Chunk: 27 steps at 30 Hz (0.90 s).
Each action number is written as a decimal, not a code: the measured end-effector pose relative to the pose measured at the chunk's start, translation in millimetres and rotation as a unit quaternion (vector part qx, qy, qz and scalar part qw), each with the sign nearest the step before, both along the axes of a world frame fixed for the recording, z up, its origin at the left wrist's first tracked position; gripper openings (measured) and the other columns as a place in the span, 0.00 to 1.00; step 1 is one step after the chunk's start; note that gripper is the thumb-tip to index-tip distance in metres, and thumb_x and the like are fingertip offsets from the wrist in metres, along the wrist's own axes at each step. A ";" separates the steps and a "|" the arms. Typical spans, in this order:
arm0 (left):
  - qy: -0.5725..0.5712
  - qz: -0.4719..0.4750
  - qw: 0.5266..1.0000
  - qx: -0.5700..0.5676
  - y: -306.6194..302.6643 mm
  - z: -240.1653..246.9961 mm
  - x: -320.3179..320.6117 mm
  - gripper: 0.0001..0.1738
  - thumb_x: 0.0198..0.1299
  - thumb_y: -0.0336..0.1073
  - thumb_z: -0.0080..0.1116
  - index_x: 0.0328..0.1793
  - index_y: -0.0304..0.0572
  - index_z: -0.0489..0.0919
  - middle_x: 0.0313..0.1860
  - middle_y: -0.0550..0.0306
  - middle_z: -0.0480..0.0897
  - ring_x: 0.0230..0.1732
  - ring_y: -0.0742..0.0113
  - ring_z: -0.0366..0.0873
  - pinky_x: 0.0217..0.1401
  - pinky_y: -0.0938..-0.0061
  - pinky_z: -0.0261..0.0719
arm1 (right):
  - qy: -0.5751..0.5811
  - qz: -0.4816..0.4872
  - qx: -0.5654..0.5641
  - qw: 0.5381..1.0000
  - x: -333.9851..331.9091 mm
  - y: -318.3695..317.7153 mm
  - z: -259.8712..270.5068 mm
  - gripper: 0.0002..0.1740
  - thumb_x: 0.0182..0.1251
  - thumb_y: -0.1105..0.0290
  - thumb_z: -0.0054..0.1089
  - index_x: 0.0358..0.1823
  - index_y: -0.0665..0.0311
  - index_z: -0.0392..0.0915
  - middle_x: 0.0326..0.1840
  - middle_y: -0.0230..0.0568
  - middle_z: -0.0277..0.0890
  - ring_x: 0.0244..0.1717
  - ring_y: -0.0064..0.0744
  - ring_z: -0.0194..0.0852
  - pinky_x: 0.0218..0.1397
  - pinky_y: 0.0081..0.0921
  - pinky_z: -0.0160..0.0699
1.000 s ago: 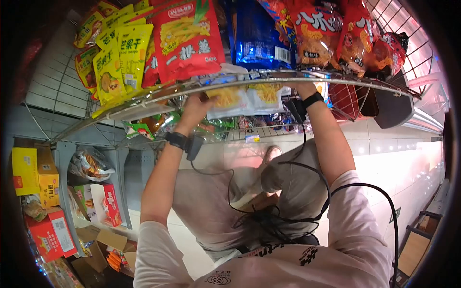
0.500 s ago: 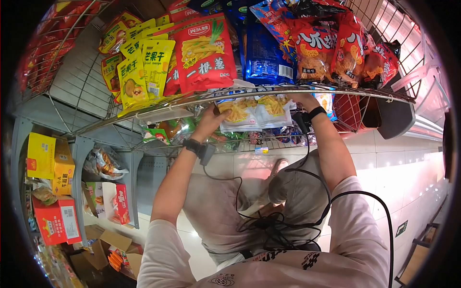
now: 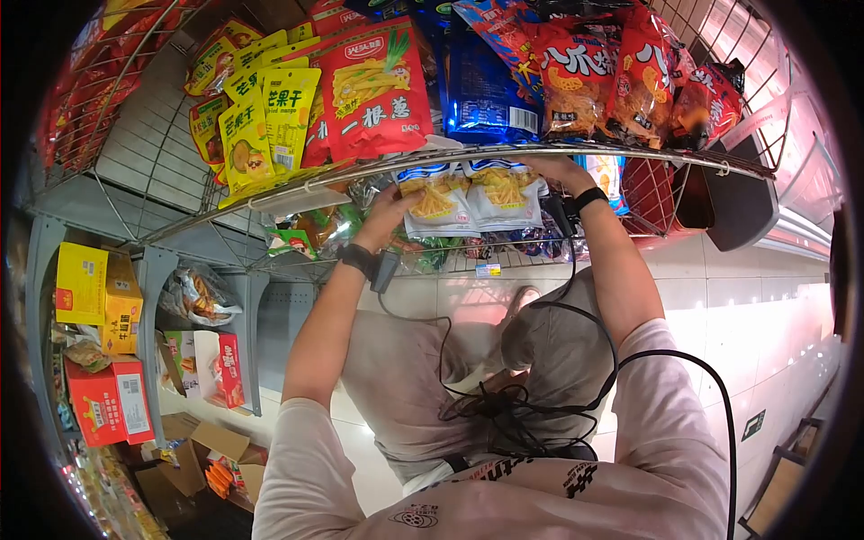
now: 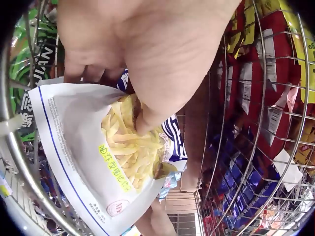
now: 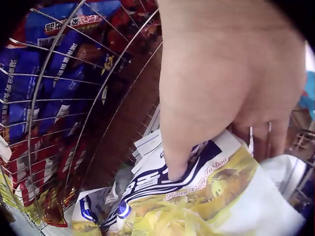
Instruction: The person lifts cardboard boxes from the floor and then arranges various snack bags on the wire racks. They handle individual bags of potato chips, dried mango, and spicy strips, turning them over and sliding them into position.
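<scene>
Two white bags of potato fries stand side by side under the front rim of a wire basket in the head view: the left fries bag (image 3: 436, 205) and the right fries bag (image 3: 506, 196). My left hand (image 3: 389, 214) pinches the left bag by its side. In the left wrist view the thumb (image 4: 145, 120) presses on the printed front, with the other fingers behind. My right hand (image 3: 567, 173) holds the right bag near its top corner. The right wrist view shows that thumb (image 5: 177, 169) across the blue lettering and fingers behind the bag.
The upper wire basket's rim (image 3: 360, 169) crosses just above both hands. It bears yellow dried mango packs (image 3: 288, 112), red snack bags (image 3: 378, 90) and blue bags (image 3: 490, 90). Cartons (image 3: 108, 400) fill shelves at left. A black cable (image 3: 733, 432) loops from the wrists over the lap.
The head view has shifted. The two fries bags now show more of their blue-and-white tops below the rim. Both hands keep their grip on them.
</scene>
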<state>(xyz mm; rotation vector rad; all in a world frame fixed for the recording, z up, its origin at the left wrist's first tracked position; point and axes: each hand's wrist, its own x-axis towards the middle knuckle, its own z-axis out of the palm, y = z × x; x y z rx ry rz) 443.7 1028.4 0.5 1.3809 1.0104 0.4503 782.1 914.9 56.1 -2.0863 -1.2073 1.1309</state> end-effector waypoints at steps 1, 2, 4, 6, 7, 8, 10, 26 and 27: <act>-0.030 -0.020 0.999 0.031 5.1 -8.4 0.0 0.35 0.66 0.49 0.70 0.71 0.34 0.74 0.63 0.52 0.81 0.65 0.65 0.77 0.68 0.70 0.72 | -0.012 0.010 0.036 0.999 5.6 6.2 -19.2 0.43 0.59 0.27 0.64 0.51 0.64 0.83 0.38 0.39 0.71 0.37 0.33 0.69 0.42 0.33 0.66; -0.030 -0.021 0.999 0.030 6.8 -13.3 -1.3 0.35 0.66 0.49 0.70 0.71 0.34 0.74 0.63 0.52 0.81 0.65 0.65 0.77 0.68 0.70 0.72 | -0.022 0.013 0.036 0.999 8.6 9.6 -23.0 0.44 0.58 0.25 0.63 0.49 0.63 0.84 0.32 0.37 0.70 0.32 0.30 0.68 0.36 0.33 0.65; -0.016 0.003 1.000 0.008 5.0 -11.6 -1.9 0.37 0.65 0.49 0.70 0.73 0.32 0.72 0.65 0.50 0.81 0.65 0.63 0.77 0.70 0.70 0.71 | -0.041 0.020 0.037 0.998 13.8 15.8 -29.5 0.45 0.56 0.22 0.62 0.44 0.63 0.86 0.21 0.32 0.66 0.23 0.26 0.65 0.25 0.32 0.63; -0.027 -0.010 0.999 0.017 4.3 -12.5 -2.6 0.38 0.65 0.49 0.70 0.73 0.32 0.72 0.65 0.50 0.80 0.66 0.63 0.77 0.71 0.70 0.71 | -0.042 0.019 -0.007 0.999 16.0 21.8 -37.0 0.49 0.60 0.32 0.67 0.63 0.75 0.78 0.53 0.57 0.85 0.51 0.46 0.84 0.58 0.40 0.79; -0.037 -0.025 0.999 0.028 4.5 -11.9 -3.4 0.39 0.65 0.49 0.70 0.74 0.32 0.71 0.66 0.49 0.80 0.66 0.62 0.77 0.72 0.69 0.70 | -0.040 0.029 0.023 0.999 22.0 25.5 -55.9 0.48 0.60 0.33 0.67 0.61 0.75 0.79 0.50 0.55 0.86 0.48 0.45 0.84 0.55 0.40 0.80; -0.038 -0.019 0.999 0.033 1.7 -7.0 -3.3 0.39 0.65 0.49 0.70 0.74 0.32 0.71 0.66 0.49 0.80 0.66 0.62 0.77 0.72 0.69 0.70 | -0.038 0.041 0.056 0.997 28.5 33.1 -69.9 0.46 0.61 0.33 0.67 0.59 0.75 0.80 0.47 0.54 0.86 0.45 0.44 0.84 0.52 0.40 0.81; -0.015 -0.020 0.999 0.046 -8.6 4.7 -0.1 0.39 0.65 0.50 0.71 0.74 0.32 0.71 0.65 0.49 0.80 0.66 0.62 0.77 0.72 0.68 0.71 | -0.051 0.060 0.044 0.996 18.5 24.5 -50.4 0.44 0.67 0.31 0.60 0.66 0.64 0.80 0.64 0.51 0.83 0.61 0.40 0.80 0.65 0.36 0.76; -0.005 -0.060 0.995 0.084 3.8 -28.7 3.5 0.35 0.65 0.45 0.72 0.73 0.36 0.72 0.66 0.52 0.82 0.65 0.64 0.79 0.68 0.70 0.76 | -0.033 0.057 -0.077 0.995 10.6 9.4 -28.9 0.67 0.53 0.20 0.62 0.76 0.74 0.62 0.67 0.53 0.77 0.62 0.43 0.78 0.52 0.34 0.84; -0.007 -0.065 0.995 0.074 0.0 -18.6 3.6 0.36 0.65 0.44 0.72 0.73 0.36 0.72 0.66 0.51 0.82 0.65 0.63 0.79 0.68 0.69 0.76 | -0.036 0.055 -0.073 0.995 11.3 11.8 -32.7 0.65 0.53 0.20 0.62 0.74 0.74 0.66 0.66 0.52 0.77 0.61 0.42 0.79 0.51 0.33 0.85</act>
